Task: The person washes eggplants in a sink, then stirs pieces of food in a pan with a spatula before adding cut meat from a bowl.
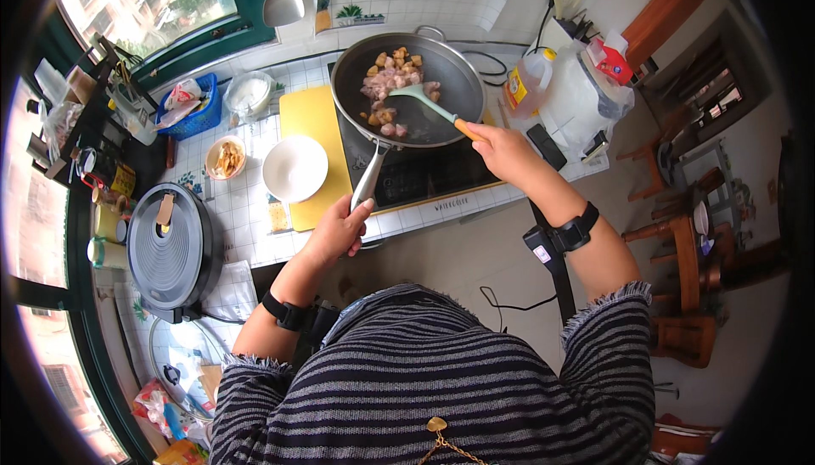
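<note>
A deep grey frying pan [449, 124] stands on a black induction cooktop [414, 178]. My left hand [337, 226] is closed around the pan's metal handle [369, 178]. In my right hand [503, 150] is a pale green spatula [433, 102] with a wooden handle, its head down among the food. Chunks of pinkish meat [391, 79], partly browned on some pieces, lie in the left half of the pan. Left of the cooktop, an empty white bowl [295, 167] sits on a yellow board [312, 102].
A small bowl of brown seasonings [226, 157], a blue basket [197, 111] and a round electric griddle [169, 248] are to the left. An oil jug [530, 83] and a phone [545, 146] lie to the right. Two metal utensils [284, 3] hang behind.
</note>
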